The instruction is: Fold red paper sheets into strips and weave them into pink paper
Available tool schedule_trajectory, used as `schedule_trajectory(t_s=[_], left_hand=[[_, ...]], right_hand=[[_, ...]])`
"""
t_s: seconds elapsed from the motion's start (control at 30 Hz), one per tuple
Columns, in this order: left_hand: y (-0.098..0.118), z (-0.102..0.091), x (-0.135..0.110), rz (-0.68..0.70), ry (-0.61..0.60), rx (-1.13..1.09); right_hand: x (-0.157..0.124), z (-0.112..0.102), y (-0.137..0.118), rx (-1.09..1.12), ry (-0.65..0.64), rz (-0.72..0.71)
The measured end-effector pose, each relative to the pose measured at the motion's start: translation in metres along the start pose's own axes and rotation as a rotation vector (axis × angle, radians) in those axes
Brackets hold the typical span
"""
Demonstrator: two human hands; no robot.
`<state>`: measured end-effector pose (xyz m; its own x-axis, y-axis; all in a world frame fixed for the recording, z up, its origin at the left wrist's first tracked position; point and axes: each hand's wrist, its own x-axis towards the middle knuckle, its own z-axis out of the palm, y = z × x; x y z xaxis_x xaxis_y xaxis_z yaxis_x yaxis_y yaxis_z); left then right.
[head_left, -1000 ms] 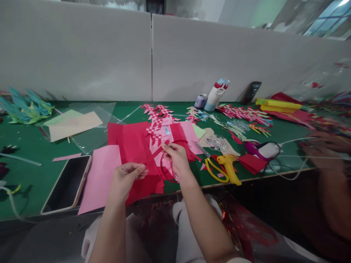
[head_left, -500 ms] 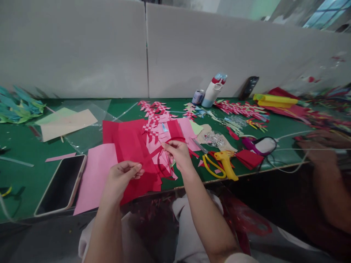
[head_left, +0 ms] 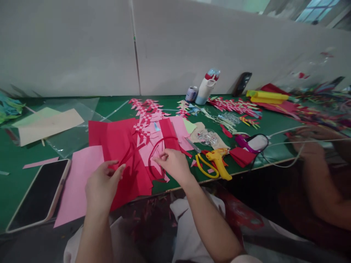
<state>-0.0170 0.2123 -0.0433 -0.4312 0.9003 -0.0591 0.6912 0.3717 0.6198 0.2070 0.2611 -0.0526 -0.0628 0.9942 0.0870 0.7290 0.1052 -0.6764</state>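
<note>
My left hand point(head_left: 102, 184) is over the red paper sheets point(head_left: 128, 186), thumb and fingers bent towards each other. A narrow red paper strip point(head_left: 132, 153) runs from its fingertips up to the right; the grip itself is partly hidden. To its right, my right hand point(head_left: 172, 164) has its fingers curled in a pinch against another red strip point(head_left: 160, 140), which bends in a loop around the fingertips. Beyond the hands lie pink-and-red checkered woven paper pieces point(head_left: 146, 113) on pink paper. A pink sheet point(head_left: 82, 182) lies left of the red ones.
A phone point(head_left: 41, 197) lies at the left edge. Right of my hands are yellow-handled scissors point(head_left: 205, 168), a yellow glue gun point(head_left: 219, 162) and a purple-and-white device point(head_left: 255, 142) with a cable. A bottle point(head_left: 207, 89) and a can point(head_left: 191, 94) stand behind. A co-worker's hand point(head_left: 307, 140) is at right.
My hands have moved apart, the left one going left and down. The red strip that was stretched between them now bends upward near my left fingers. The view has shifted right.
</note>
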Motion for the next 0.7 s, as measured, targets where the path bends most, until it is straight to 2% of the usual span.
schedule_trajectory(t_s=[0.13,0.23,0.33,0.4,0.5,0.57,0.63,0.7], left_hand=[[0.004,0.003,0.0,0.037,-0.023,0.036],[0.005,0.006,0.0,0.069,-0.031,0.152],[0.006,0.008,0.0,0.087,-0.027,0.221],[0.008,0.009,-0.001,0.093,0.026,0.245],[0.012,0.012,-0.005,0.111,0.075,0.155],[0.018,0.016,-0.008,0.139,-0.014,-0.064],[0.024,0.022,-0.011,0.13,-0.194,-0.338],[0.03,0.03,-0.015,0.059,-0.37,-0.543]], right_hand=[[-0.004,0.005,-0.006,-0.124,-0.071,0.017],[-0.004,0.003,-0.003,-0.102,-0.065,0.022],[-0.003,-0.003,0.003,0.03,-0.04,0.027],[-0.002,-0.006,0.007,0.133,-0.042,0.041],[-0.002,-0.008,0.01,0.333,-0.086,0.075],[-0.003,-0.008,0.009,0.517,-0.154,0.093],[-0.005,-0.007,0.006,0.684,-0.243,0.104],[-0.008,-0.008,0.001,0.798,-0.324,0.117]])
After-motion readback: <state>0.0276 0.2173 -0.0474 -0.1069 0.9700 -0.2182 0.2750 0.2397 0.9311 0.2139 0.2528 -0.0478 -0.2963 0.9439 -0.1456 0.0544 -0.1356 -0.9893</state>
